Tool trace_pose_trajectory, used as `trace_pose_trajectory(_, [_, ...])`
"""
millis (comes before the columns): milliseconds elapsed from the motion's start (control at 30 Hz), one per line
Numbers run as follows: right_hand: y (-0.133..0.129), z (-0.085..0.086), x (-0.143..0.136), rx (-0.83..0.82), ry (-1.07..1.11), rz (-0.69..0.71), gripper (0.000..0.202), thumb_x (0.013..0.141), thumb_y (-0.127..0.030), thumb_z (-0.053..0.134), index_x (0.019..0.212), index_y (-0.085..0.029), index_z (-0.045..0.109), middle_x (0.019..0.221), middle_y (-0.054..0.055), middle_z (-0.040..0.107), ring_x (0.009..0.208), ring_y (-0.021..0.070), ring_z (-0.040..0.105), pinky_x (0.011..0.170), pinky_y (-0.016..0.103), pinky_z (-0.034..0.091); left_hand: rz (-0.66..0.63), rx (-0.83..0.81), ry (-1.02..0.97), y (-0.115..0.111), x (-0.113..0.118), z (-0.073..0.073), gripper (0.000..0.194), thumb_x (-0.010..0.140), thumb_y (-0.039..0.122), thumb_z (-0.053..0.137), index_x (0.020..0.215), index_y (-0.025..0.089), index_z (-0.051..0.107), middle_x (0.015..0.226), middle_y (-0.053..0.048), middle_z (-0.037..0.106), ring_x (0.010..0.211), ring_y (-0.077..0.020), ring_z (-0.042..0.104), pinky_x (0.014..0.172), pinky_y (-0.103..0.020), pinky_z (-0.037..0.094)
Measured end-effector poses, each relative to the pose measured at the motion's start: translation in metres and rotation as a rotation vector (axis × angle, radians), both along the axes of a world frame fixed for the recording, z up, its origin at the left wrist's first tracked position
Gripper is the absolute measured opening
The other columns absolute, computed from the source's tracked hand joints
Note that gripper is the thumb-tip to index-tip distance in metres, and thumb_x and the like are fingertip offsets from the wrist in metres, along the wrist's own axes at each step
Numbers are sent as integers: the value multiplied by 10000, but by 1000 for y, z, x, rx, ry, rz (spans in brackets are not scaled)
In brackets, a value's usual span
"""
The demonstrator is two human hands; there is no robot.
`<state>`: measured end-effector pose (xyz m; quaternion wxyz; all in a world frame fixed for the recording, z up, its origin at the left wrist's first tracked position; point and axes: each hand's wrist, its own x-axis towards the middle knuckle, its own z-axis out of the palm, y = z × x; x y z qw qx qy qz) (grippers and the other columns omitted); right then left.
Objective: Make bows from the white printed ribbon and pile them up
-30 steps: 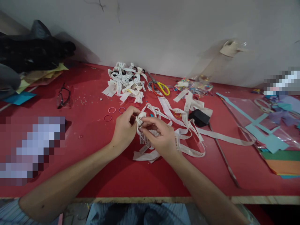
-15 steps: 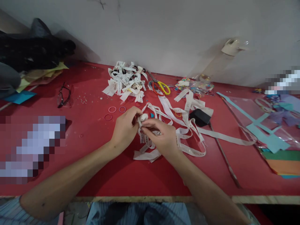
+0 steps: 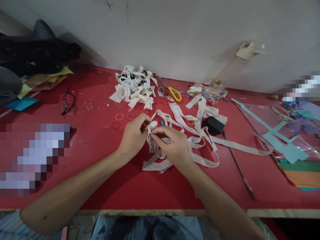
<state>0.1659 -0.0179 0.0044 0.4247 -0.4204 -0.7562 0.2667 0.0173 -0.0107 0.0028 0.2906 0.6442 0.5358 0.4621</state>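
A folded piece of white printed ribbon (image 3: 153,125) is pinched between both hands, a little above the red table. My left hand (image 3: 133,135) grips its left side with thumb and forefinger. My right hand (image 3: 173,143) closes thumb and fingertips on its lower right. Printed ends of ribbon hang down between the hands. Under and beside my right hand lies a loose tangle of the same ribbon (image 3: 200,161). Small pink elastic hair ties (image 3: 119,117) lie left of my left hand. Behind the hands sits a pile of white ribbon bows (image 3: 135,85).
Scissors (image 3: 172,93) with red and yellow handles lie beside the bows. Right of the tangle are a black block-like object (image 3: 213,125) and a thin rod (image 3: 240,166). Eyeglasses (image 3: 68,101) lie at left. Coloured paper (image 3: 300,176) covers the right edge. A wall (image 3: 175,40) bounds the back.
Both hands stay in nearly the same place, still pinching the ribbon. My right fingers have shifted very slightly. Nothing else has visibly moved.
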Motion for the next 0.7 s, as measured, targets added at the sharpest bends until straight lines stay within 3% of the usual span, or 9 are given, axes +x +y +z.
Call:
trace_pose_trajectory(300, [-3, -1, -3, -126, 169, -62, 44, 800, -154, 620, 804, -194, 604, 731, -22, 631, 640, 114, 599, 600, 229, 492, -61, -22, -68, 0, 1, 3, 76, 778, 130, 595, 761, 190, 551, 685, 52, 588, 588, -89, 506, 548, -210, 380])
trace_pose_trajectory(533, [-5, -2, -8, 159, 152, -102, 110, 774, -97, 631, 789, -193, 580, 879, 17, 652, 767, 124, 619, 654, 248, 503, -54, -55, -137, -1, 3, 1, 105, 754, 86, 575, 762, 188, 552, 706, 49, 591, 633, -91, 529, 578, -199, 398])
trace_pose_trajectory(700, [-6, -4, -9, 182, 80, -120, 125, 783, -97, 606, 794, -205, 544, 893, 15, 681, 703, 117, 620, 600, 249, 502, -36, -63, -153, -1, 4, 0, 94, 755, 96, 562, 750, 190, 550, 703, 46, 596, 643, -97, 531, 590, -199, 409])
